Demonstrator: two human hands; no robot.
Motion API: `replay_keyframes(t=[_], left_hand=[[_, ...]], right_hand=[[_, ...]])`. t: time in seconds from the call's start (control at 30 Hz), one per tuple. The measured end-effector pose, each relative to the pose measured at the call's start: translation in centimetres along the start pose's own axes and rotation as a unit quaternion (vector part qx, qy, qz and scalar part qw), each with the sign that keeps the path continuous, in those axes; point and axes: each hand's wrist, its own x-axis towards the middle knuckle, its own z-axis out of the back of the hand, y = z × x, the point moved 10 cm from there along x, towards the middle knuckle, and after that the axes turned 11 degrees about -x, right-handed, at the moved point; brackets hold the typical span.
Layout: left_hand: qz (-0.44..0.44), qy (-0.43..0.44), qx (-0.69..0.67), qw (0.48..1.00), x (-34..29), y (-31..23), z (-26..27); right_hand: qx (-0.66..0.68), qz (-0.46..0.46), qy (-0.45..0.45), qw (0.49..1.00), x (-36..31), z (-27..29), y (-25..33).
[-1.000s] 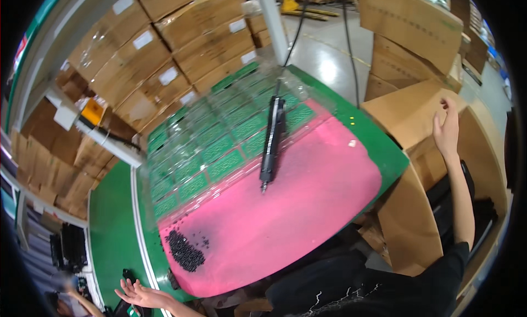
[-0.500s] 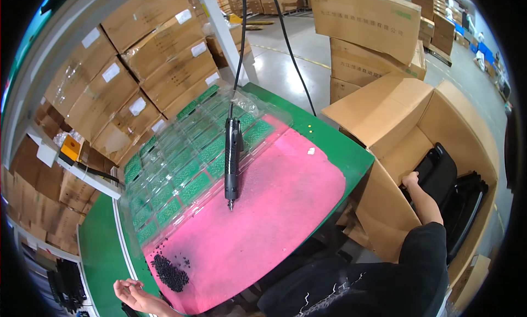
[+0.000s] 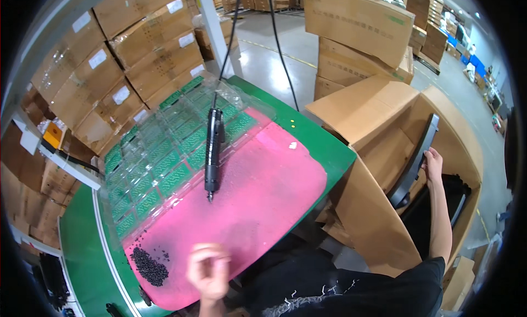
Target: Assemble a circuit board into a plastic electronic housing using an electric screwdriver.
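My right hand (image 3: 433, 162) grips a long, slightly curved black plastic part (image 3: 413, 166) by its edge. That part stands tilted inside the open cardboard box (image 3: 373, 207) at my right. More black parts (image 3: 439, 207) lie in the box below it. Over the near edge of the pink mat (image 3: 258, 207) is my left hand (image 3: 209, 270), a little blurred, fingers loosely curled and thumb apart, with nothing seen in it. A pile of small black screws or similar pieces (image 3: 149, 266) lies left of that hand. A black electric screwdriver (image 3: 213, 152) hangs over the mat on its cable.
Clear plastic trays (image 3: 175, 147) with many compartments cover the far left of the green table (image 3: 340, 152). Stacked cartons (image 3: 148, 48) rise behind at the left. Other boxes (image 3: 357, 26) stand beyond the open box. A metal post (image 3: 211, 26) is behind the trays.
My right hand has raised a black part from the others and turned it on edge in the box. My left hand has moved right, from beside the table's left edge to over the mat.
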Motion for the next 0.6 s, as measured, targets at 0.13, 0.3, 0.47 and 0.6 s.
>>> replay_keyframes(t=[0.13,0.3,0.47,0.6], left_hand=[[0.017,0.243,0.001,0.97,0.2,2.3,-12.7],[-0.001,0.394,-0.051,0.918,-3.0,4.3,-22.2],[0.131,0.358,-0.078,0.921,-7.5,8.4,-21.3],[0.191,0.339,-0.051,0.92,-10.9,10.8,-18.4]], right_hand=[[0.1,-0.034,-0.028,0.994,0.0,-0.4,-3.1],[0.226,-0.034,0.05,0.972,3.3,-3.7,-4.5],[0.073,-0.018,0.068,0.995,4.2,-5.9,-3.3],[0.179,0.023,0.025,0.983,0.9,-5.3,1.5]])
